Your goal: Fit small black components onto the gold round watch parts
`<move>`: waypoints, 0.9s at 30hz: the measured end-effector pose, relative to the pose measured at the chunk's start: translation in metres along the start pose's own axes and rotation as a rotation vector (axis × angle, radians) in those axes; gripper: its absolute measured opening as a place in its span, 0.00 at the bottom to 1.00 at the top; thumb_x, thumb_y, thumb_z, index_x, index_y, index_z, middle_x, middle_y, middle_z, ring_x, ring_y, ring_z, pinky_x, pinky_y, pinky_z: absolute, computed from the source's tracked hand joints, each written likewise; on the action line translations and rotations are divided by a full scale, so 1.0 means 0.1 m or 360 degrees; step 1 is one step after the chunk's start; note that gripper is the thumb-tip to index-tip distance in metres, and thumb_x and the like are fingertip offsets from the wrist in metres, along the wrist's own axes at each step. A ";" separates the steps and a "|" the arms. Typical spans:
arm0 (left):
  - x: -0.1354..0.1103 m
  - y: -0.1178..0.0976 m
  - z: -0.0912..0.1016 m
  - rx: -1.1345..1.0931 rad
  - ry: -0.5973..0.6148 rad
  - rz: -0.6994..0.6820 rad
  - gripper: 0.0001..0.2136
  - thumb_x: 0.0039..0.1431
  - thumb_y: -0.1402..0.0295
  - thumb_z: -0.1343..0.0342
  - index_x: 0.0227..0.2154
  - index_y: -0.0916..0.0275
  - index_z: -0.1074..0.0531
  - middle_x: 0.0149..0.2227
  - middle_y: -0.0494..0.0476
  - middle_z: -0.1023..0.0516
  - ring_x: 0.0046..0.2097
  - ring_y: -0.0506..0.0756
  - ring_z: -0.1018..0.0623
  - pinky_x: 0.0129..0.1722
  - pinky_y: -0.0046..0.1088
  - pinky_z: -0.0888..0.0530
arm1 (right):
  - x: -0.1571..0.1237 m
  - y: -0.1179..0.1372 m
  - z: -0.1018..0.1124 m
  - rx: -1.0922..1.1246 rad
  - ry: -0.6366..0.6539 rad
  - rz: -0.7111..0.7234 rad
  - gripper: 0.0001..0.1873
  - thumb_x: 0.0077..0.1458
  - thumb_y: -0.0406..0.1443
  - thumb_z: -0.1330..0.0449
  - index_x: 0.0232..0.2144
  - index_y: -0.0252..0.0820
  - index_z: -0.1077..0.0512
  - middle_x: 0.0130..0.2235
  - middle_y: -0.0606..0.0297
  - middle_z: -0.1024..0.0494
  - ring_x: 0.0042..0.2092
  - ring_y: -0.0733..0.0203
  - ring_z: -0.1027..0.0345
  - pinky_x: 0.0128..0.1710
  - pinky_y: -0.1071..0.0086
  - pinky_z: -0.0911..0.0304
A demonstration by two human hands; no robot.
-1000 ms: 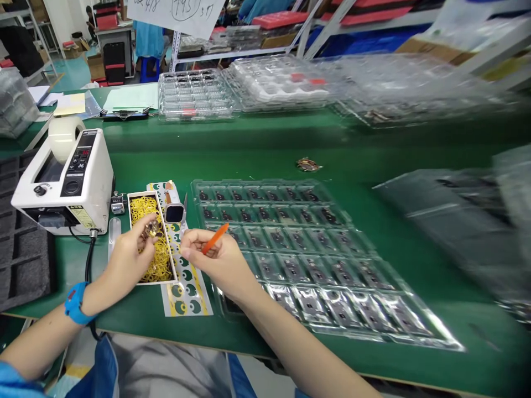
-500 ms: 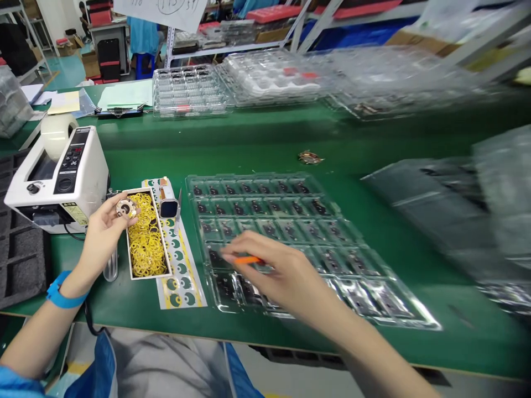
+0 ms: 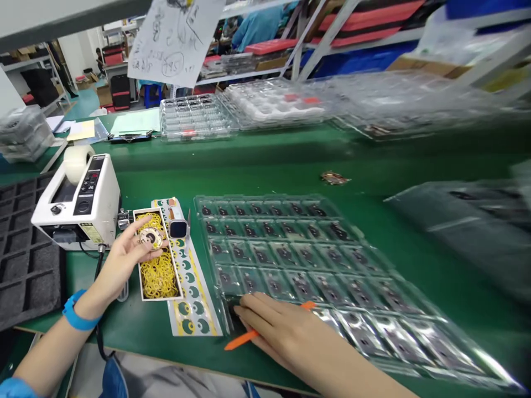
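My left hand (image 3: 124, 254) pinches a round, shiny metal part (image 3: 151, 237) with a dark centre. It hovers over a narrow white box (image 3: 166, 299) heaped with thin yellow rings (image 3: 160, 276). My right hand (image 3: 286, 331) is lowered over the near-left corner of a clear plastic tray (image 3: 257, 198), whose compartments hold small dark parts. Across that hand runs an orange pointed stick (image 3: 241, 340), tucked under the fingers. The fingertips reach into a front-row compartment; whether they touch a part there is hidden.
A white tape dispenser (image 3: 83, 204) and black foam tray (image 3: 29, 265) stand left. Beside the box lie a sticker sheet (image 3: 194, 298) and a smartwatch (image 3: 178, 228). A coppery piece (image 3: 334, 177) lies behind the tray, and a grey bag (image 3: 448, 221) on the right.
My right hand has come down closer to the tray's near-left corner, the orange stick now pointing outward to the left. My left hand has brought the round part over the yellow rings. The view has shifted.
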State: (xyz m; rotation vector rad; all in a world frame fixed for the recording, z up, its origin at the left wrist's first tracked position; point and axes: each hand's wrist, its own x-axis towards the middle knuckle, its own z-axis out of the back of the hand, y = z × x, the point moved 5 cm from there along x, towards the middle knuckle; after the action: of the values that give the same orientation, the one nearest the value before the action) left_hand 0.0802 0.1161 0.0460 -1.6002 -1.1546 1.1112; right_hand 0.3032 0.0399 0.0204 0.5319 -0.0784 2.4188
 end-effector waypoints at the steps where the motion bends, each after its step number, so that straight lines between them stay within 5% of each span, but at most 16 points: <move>1: -0.01 0.01 -0.03 0.0015 0.0064 0.0004 0.20 0.54 0.69 0.39 0.51 0.58 0.28 0.44 0.58 0.19 0.42 0.55 0.19 0.48 0.33 0.24 | 0.06 -0.02 0.03 0.0057 -0.0022 -0.0030 0.14 0.60 0.26 0.55 0.29 0.42 0.34 0.28 0.62 0.29 0.26 0.60 0.33 0.21 0.70 0.40; 6: -0.07 0.16 -0.22 0.0210 0.0366 0.0113 0.10 0.47 0.68 0.34 0.34 0.64 0.21 0.37 0.59 0.18 0.35 0.52 0.21 0.37 0.26 0.26 | 0.58 -0.11 0.13 0.0487 -0.0094 -0.0316 0.11 0.63 0.28 0.57 0.31 0.42 0.38 0.27 0.66 0.30 0.25 0.65 0.35 0.24 0.73 0.39; 11: -0.04 0.30 -0.21 0.0415 0.0198 0.0047 0.06 0.44 0.69 0.35 0.26 0.66 0.20 0.27 0.55 0.21 0.27 0.50 0.28 0.28 0.25 0.32 | 0.97 -0.03 0.02 0.0381 -0.0133 -0.0281 0.12 0.58 0.27 0.57 0.26 0.43 0.40 0.24 0.65 0.31 0.24 0.62 0.37 0.21 0.71 0.45; 14: -0.02 0.32 -0.16 0.0448 0.0100 -0.0050 0.06 0.45 0.68 0.37 0.24 0.66 0.20 0.26 0.56 0.22 0.28 0.51 0.29 0.28 0.26 0.33 | 0.99 -0.04 -0.06 0.0540 -0.0141 -0.0391 0.11 0.57 0.28 0.56 0.27 0.42 0.37 0.26 0.64 0.29 0.25 0.61 0.36 0.22 0.71 0.43; 17: -0.02 0.33 -0.13 0.0459 0.0022 -0.0037 0.09 0.46 0.64 0.38 0.24 0.66 0.20 0.24 0.56 0.23 0.26 0.50 0.32 0.27 0.26 0.35 | 0.92 -0.13 -0.16 0.1026 -0.0112 -0.0690 0.09 0.60 0.36 0.51 0.38 0.43 0.31 0.30 0.63 0.25 0.29 0.60 0.32 0.25 0.71 0.38; 19: -0.03 0.31 -0.11 0.0493 -0.0043 -0.0057 0.11 0.47 0.61 0.38 0.24 0.66 0.20 0.23 0.57 0.25 0.25 0.50 0.34 0.25 0.26 0.37 | 0.90 -0.18 -0.22 0.1293 -0.0132 -0.0833 0.11 0.60 0.42 0.48 0.36 0.44 0.29 0.29 0.64 0.26 0.29 0.60 0.33 0.25 0.71 0.38; 23: -0.05 0.26 -0.12 0.0629 -0.0127 -0.0181 0.11 0.48 0.62 0.39 0.24 0.67 0.19 0.22 0.57 0.27 0.25 0.50 0.35 0.23 0.25 0.40 | 0.92 -0.20 -0.24 0.1530 -0.0310 -0.0866 0.18 0.59 0.45 0.45 0.21 0.42 0.31 0.24 0.65 0.31 0.27 0.62 0.36 0.25 0.72 0.38; 27: -0.06 0.22 -0.14 0.0684 -0.0103 -0.0236 0.10 0.50 0.63 0.40 0.25 0.66 0.19 0.23 0.57 0.27 0.25 0.50 0.33 0.23 0.25 0.39 | 0.93 -0.16 -0.15 0.1534 -0.0430 -0.0753 0.14 0.60 0.41 0.45 0.25 0.43 0.28 0.26 0.65 0.28 0.29 0.62 0.33 0.27 0.72 0.37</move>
State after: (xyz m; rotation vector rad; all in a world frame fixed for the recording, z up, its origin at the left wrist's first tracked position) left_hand 0.0970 0.1034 0.0296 -1.1383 -0.9764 1.2223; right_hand 0.2423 0.1097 0.0419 1.1371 1.0196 1.7799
